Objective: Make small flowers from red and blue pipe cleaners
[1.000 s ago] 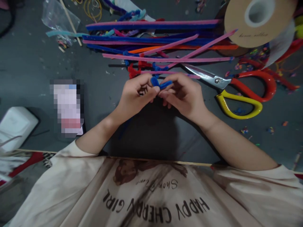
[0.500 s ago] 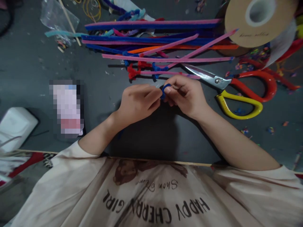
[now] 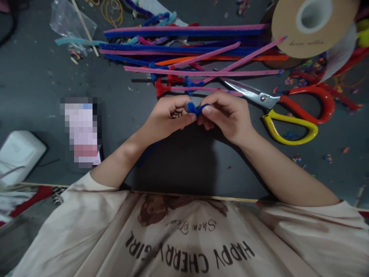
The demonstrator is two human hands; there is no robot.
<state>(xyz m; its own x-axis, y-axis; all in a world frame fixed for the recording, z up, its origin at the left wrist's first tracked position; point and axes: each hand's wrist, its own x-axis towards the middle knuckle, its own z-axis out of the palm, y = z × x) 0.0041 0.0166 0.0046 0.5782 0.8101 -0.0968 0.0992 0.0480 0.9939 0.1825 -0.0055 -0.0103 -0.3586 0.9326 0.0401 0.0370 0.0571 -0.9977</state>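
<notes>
A blue pipe cleaner (image 3: 191,107), bent into small loops, is pinched between my two hands over the dark table. My left hand (image 3: 168,117) grips its left loop between thumb and fingers. On its right part, the thumb and forefinger of my right hand (image 3: 229,114) press together. The curled fingers hide some of the pipe cleaner. Just beyond my fingertips lie twisted red and blue pieces (image 3: 163,86) joined to pink pipe cleaners (image 3: 201,72). To the right of my right hand rest scissors (image 3: 263,99) with one red and one yellow handle.
Blue pipe cleaners (image 3: 184,49) and an orange one (image 3: 256,57) lie in a pile at the back. A cardboard spool (image 3: 284,29) sits back right. On the left are a blurred phone (image 3: 82,130), a white block (image 3: 21,154) and a clear plastic bag (image 3: 72,19).
My left hand turned over the blue pipe cleaner, then rolled back, showing its loop again. My right hand keeps its pinch, and the pipe cleaner's right part now sits closer in to the fingers.
</notes>
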